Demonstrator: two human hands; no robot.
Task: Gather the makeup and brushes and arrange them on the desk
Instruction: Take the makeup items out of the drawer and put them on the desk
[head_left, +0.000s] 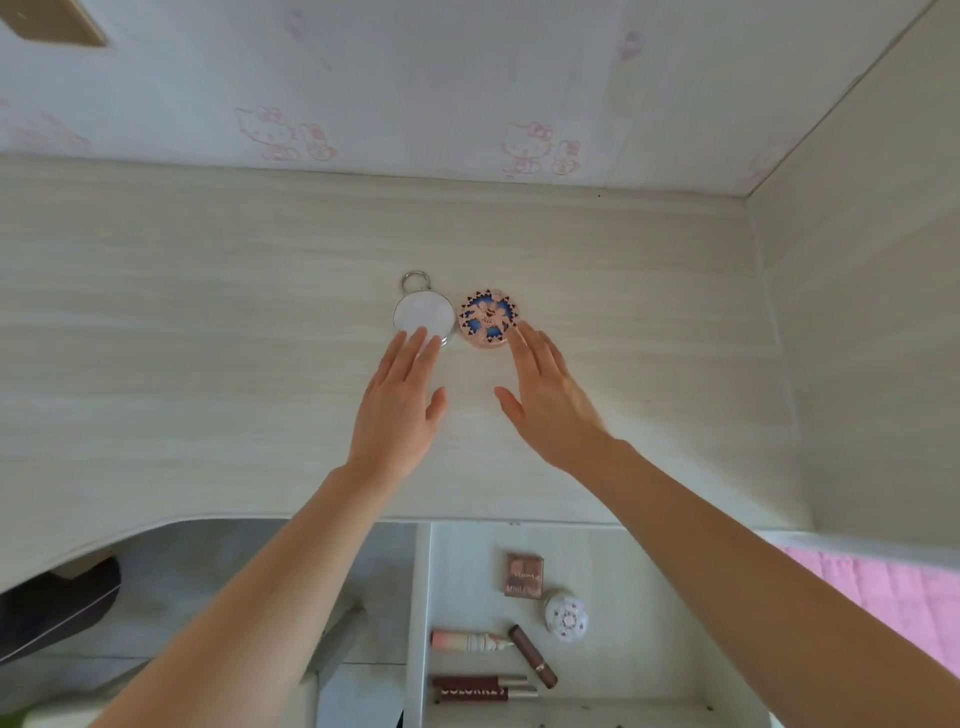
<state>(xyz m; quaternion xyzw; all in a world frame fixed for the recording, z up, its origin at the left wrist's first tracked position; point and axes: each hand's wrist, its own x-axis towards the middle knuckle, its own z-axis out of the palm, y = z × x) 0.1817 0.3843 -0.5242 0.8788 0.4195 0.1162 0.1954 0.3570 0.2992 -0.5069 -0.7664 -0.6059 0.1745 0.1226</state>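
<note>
Desk (208, 364) filling middle of frame, serving as arranging surface. Open drawer (649, 597) sitting at bottom centre, acting as source. Left hand (400, 410) and right hand (550, 400) reaching mid-frame, fingers straight, grasping nothing. Fingertips lying at near edges of two compacts, probably squaring them into a row. White compact (423, 312) with ring and patterned compact (488, 317) lying flat side by side at frame centre, almost touching. Brown palette (523, 574), small round case (566, 617), lipstick (532, 657) and tubes (480, 687) lying in drawer, likely awaiting pickup.

the dark lip tube (475, 691) reads "colorkey", the brown box (523, 574) "mini".
</note>
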